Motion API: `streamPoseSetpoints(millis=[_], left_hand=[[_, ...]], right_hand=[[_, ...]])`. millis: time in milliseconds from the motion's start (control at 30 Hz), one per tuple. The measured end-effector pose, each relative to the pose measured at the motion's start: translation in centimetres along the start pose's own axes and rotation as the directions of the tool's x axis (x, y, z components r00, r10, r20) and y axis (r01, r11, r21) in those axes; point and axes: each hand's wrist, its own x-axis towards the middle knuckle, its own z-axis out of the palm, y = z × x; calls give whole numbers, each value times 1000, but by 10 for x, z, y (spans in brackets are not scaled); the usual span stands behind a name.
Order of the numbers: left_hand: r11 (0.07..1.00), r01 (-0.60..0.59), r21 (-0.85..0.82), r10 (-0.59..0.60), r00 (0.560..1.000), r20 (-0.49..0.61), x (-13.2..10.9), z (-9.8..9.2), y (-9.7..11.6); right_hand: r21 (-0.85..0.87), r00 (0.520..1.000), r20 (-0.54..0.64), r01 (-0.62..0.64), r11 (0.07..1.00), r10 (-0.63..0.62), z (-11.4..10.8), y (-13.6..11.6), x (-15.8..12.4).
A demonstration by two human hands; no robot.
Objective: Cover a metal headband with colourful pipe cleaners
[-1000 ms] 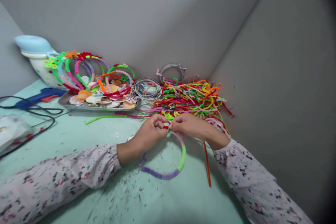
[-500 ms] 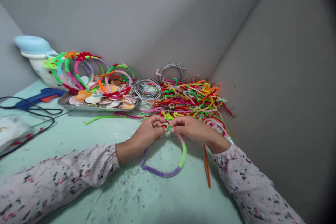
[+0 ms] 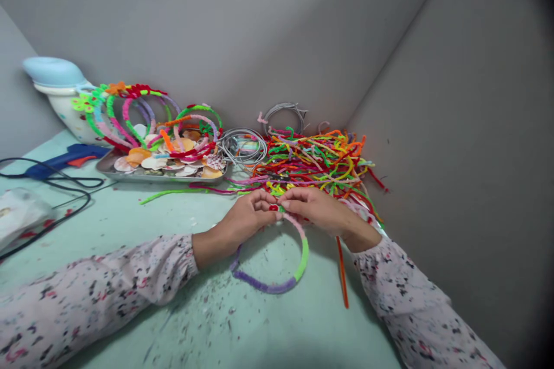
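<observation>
A hoop wrapped in pipe cleaner (image 3: pixel 277 287), purple, lime green and pink, hangs below my two hands with its top between my fingers. My left hand (image 3: pixel 247 218) pinches the hoop's top from the left, beside a small red curl (image 3: pixel 273 207). From the right, my right hand (image 3: pixel 315 211) pinches at a bit of green pipe cleaner (image 3: pixel 281 209) on the hoop, fingertips close to the left thumb. My fingers hide part of the join. An orange pipe cleaner (image 3: pixel 342 274) sticks out below my right wrist.
Behind my hands lies a heap of coloured pipe cleaners (image 3: pixel 320 158), with wire coils (image 3: pixel 243 149) beside it. A metal tray (image 3: pixel 160 177) holds shells and finished hoops (image 3: pixel 125 109). At the left are a blue glue gun (image 3: pixel 60 161), its cord and a lidded pot (image 3: pixel 71 109).
My right fingers have lifted slightly at the green bit, and my left thumb has slid a little right. More of the hoop's pink part shows; the hoop stays nearly in place.
</observation>
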Motion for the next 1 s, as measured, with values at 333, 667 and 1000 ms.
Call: streamPoseSetpoints(millis=[333,667,1000], left_hand=[[977,-169,131,176,984,-43,5,-2,-6],[977,-164,132,170,985,-34,4,-3,-5],[984,-145,104,148,989,-18,3,1,-1]], right_hand=[[-156,996,-87,-5,988,-8,5,-6,-2],[-52,994,-113,-11,999,5,7,5,4],[-92,993,-122,-20,996,9,14,-15,-4]])
